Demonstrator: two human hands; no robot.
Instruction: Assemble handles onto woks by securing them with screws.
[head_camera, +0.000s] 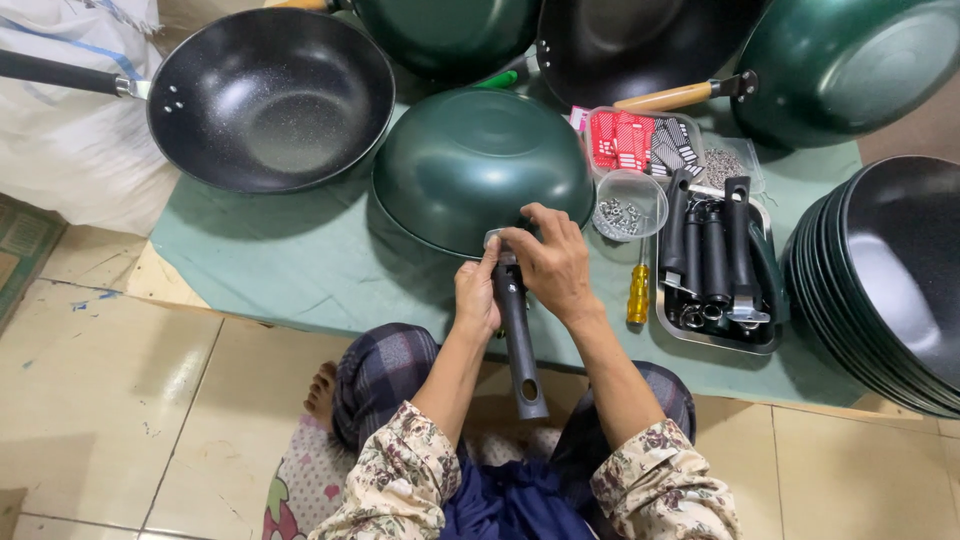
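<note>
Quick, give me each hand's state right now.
Left hand: closed around the black handle near the upturned green wok.
Right hand: fingers pinched at the handle's top, where it meets the wok.

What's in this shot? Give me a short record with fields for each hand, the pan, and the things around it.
left hand: grips the top of the black handle
right hand: fingers at the joint where the handle meets the green pan
green pan: upside down on the green cloth
right of pan: clear bowl of small metal parts, yellow screwdriver, tray of black handles
far right: stack of black pans
top left: finished black pan, upright
</note>
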